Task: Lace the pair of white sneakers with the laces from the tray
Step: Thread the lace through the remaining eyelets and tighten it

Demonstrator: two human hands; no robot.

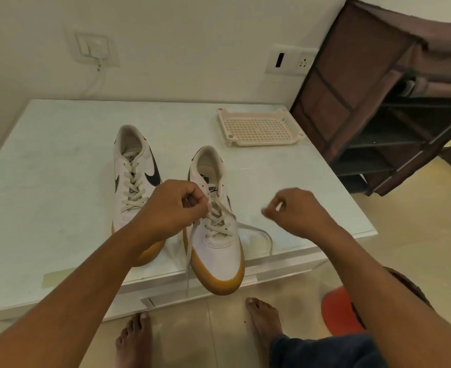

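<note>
Two white sneakers with gum soles stand toe-toward-me on the white table. The left sneaker is laced up its eyelets. The right sneaker is laced over its lower eyelets, and its toe juts past the table's front edge. My left hand pinches the lace at the upper left eyelets; one end hangs down over the edge. My right hand hovers to the right of the shoe, fingers curled and blurred. The other lace end lies loose on the table below it. The cream tray holds nothing.
A brown fabric shelf rack stands right of the table. Wall switches and a socket are behind. My bare feet and a red stool are on the tiled floor below.
</note>
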